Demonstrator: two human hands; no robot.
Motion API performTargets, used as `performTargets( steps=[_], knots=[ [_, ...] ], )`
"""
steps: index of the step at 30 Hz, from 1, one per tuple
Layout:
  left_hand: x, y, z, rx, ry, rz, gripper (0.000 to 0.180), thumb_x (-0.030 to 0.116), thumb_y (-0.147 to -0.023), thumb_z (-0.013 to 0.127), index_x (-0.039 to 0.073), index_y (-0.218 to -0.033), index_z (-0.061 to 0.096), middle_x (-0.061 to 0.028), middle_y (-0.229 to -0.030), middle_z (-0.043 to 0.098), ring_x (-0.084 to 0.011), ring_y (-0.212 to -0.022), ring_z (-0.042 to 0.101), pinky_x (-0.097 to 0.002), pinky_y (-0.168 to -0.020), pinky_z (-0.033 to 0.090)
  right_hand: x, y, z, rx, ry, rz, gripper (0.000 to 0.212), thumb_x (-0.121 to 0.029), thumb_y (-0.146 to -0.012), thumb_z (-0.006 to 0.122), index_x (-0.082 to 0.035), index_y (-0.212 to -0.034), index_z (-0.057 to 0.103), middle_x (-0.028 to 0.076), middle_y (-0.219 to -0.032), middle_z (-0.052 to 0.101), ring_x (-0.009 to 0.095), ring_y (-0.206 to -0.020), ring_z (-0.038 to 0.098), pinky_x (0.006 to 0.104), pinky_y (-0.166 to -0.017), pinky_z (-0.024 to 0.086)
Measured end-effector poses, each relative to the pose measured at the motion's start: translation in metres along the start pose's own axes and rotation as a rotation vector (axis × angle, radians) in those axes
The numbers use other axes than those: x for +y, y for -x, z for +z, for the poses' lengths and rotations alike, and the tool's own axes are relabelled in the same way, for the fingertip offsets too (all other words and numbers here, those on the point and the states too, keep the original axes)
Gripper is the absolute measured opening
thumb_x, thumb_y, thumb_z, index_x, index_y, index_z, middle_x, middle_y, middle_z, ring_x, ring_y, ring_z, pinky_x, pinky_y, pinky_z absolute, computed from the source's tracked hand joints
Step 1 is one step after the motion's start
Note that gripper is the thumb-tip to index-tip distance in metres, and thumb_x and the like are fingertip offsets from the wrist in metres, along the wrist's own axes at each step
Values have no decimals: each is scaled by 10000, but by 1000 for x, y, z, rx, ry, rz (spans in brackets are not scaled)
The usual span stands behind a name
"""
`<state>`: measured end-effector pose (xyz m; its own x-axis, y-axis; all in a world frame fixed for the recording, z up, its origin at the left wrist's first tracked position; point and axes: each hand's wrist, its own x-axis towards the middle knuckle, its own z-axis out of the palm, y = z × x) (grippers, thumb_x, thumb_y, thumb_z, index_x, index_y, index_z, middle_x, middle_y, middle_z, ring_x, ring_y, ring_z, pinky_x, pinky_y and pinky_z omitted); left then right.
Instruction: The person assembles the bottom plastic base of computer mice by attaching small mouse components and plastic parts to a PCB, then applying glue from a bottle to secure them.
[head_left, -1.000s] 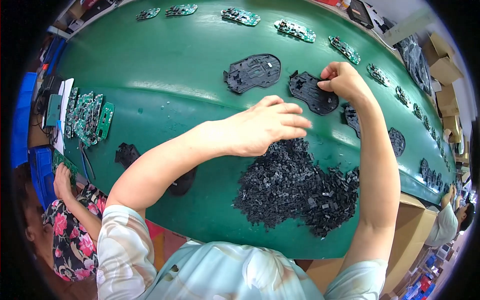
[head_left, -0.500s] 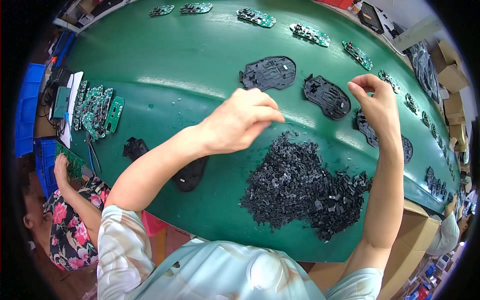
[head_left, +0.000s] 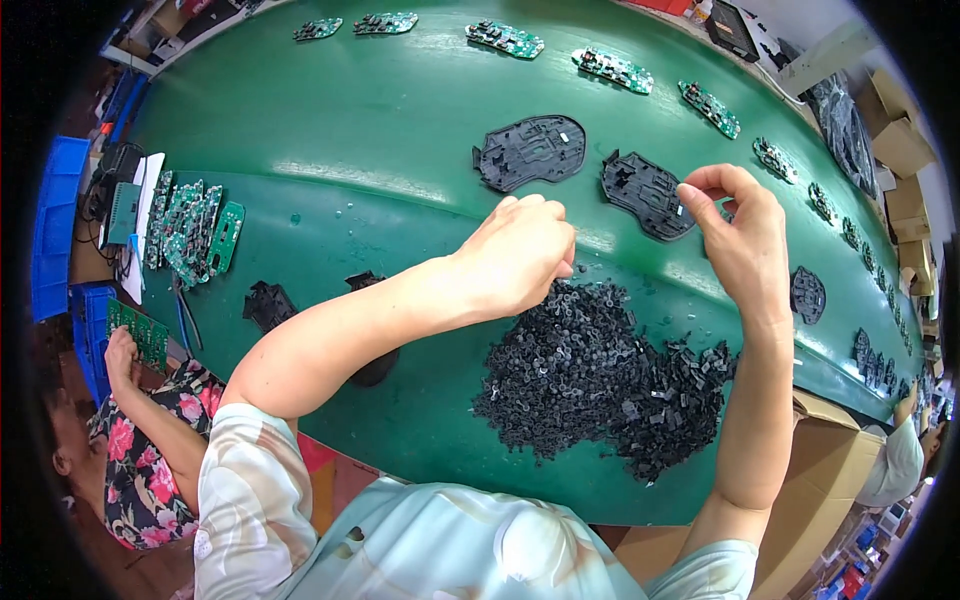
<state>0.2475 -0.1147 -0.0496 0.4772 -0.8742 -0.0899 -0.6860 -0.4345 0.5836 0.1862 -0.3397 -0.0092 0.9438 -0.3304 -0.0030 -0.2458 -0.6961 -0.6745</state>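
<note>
My left hand [head_left: 522,252] is curled closed at the far edge of a heap of small black plastic parts [head_left: 555,365]; its fingertips are partly hidden, so what they hold cannot be seen. My right hand [head_left: 742,222] is pinched, thumb and forefinger together beside the right edge of a black moulded shell [head_left: 648,196]. Anything in that pinch is too small to name. Left of this shell lies another black shell [head_left: 530,152], its inner side up. A further black shell [head_left: 808,295] rests right of my right wrist. Chunkier black pieces [head_left: 675,405] adjoin the heap.
Green circuit boards [head_left: 612,70] run in a row along the far side of the green table [head_left: 330,110]. More boards [head_left: 190,230] are stacked at the left. Dark shells [head_left: 270,305] lie near my left forearm. One co-worker [head_left: 155,440] sits at left; another [head_left: 895,465] is at far right.
My left hand has moved right and slightly down to the heap, its fingers curling in. My right hand has shifted slightly left and down, toward the middle shell.
</note>
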Motion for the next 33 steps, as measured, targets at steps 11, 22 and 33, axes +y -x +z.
performTargets(
  steps=[11, 22, 33],
  knots=[
    [-11, -38, -51, 245, 547, -407, 120, 99, -879, 650, -17, -911, 651, -22, -753, 643, -72, -652, 585, -229, -584, 480, -28, -21, 36, -246, -458, 65, 214, -145, -835, 687, 23, -966, 695, 69, -797, 692, 107, -721, 599, 272, -670, 487],
    [-31, -59, -64, 190, 864, -404, 145, 120, -877, 671, -6, -943, 646, -29, -821, 648, -84, -721, 589, -221, -683, 502, -23, -57, 55, -271, -596, 40, 200, -160, -846, 667, 27, -916, 656, 23, -794, 648, 64, -723, 549, 231, -629, 438],
    [-55, -62, -50, 276, 716, -435, 151, 88, -844, 680, -8, -958, 657, -45, -826, 659, -97, -742, 601, -246, -717, 509, -2, -84, 76, -168, -285, -266, 216, -68, -840, 609, -6, -1042, 659, 121, -898, 681, 232, -834, 636, 354, -778, 499]
  ],
)
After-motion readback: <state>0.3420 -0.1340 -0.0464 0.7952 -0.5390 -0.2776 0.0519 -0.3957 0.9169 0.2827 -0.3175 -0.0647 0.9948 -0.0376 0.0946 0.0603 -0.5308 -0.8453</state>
